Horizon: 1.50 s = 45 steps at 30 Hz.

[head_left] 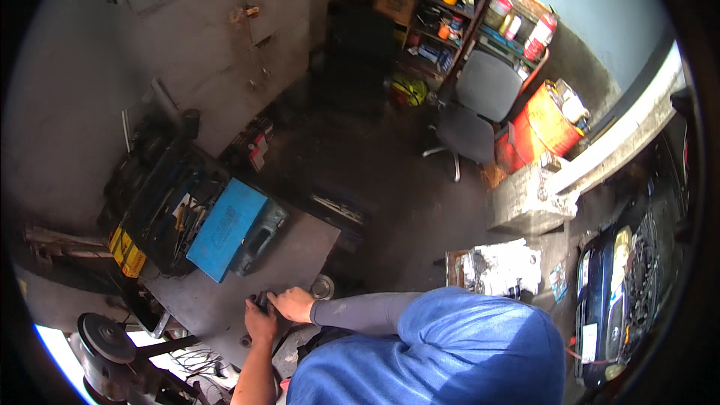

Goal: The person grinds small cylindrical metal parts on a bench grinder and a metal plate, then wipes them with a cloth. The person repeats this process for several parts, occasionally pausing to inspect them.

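Dark part (260, 301) sits at the workbench (300, 244) edge, pinched between left hand (260, 322) and right hand (292, 304), both curled on it; best kept low, braced against the bench.

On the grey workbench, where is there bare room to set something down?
Bare grey top lies between the blue case and the hands, out to the bench's right corner. The open toolbox end is crowded, and both hands cover a small dark part.
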Motion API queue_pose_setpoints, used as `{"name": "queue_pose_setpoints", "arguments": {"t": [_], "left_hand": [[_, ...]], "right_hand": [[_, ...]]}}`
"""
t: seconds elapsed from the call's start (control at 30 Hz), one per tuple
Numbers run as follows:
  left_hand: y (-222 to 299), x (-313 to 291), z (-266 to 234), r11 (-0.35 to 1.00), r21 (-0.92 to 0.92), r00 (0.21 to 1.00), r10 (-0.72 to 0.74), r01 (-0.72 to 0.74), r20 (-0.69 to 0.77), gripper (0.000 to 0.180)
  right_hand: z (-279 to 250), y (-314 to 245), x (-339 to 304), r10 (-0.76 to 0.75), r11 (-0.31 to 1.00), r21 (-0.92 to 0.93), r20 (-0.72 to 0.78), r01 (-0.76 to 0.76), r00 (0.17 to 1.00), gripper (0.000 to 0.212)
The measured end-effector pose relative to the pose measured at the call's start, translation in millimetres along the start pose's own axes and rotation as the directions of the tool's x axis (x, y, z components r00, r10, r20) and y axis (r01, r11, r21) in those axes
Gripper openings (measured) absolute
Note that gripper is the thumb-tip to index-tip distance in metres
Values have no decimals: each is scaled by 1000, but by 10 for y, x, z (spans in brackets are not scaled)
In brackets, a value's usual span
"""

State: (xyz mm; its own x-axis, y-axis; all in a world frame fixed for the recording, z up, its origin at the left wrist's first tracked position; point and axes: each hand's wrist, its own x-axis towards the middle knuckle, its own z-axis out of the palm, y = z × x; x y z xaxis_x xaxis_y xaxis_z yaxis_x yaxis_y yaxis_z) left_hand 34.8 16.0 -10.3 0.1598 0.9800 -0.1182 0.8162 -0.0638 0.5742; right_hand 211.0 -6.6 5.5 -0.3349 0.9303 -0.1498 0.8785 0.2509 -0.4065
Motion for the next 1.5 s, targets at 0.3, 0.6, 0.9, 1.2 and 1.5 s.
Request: {"name": "queue_pose_setpoints", "arguments": {"t": [0.3, 0.6, 0.9, 1.2, 1.5], "left_hand": [[-106, 135, -145, 843, 330, 887, 315, -425, 339, 55], [-367, 375, -133, 761, 272, 773, 434, -590, 463, 56], [-107, 193, -150, 988, 156, 936, -50, -5, 348, 53], [-342, 277, -363, 965, 246, 953, 15, -94, 304, 47], [-325, 269, -331, 965, 252, 950, -4, -79, 312, 51]], "right_hand": [[452, -128, 355, 41, 999, 37, -321, -31, 946, 25], [670, -201, 492, 66, 998, 9, -360, -68, 931, 24], [84, -78, -101, -11, 995, 97, -67, 17, 998, 37], [141, -255, 439, -71, 989, -132, -90, 59, 993, 22], [141, -155, 418, -124, 977, -178, -35, 116, 992, 24]]}}
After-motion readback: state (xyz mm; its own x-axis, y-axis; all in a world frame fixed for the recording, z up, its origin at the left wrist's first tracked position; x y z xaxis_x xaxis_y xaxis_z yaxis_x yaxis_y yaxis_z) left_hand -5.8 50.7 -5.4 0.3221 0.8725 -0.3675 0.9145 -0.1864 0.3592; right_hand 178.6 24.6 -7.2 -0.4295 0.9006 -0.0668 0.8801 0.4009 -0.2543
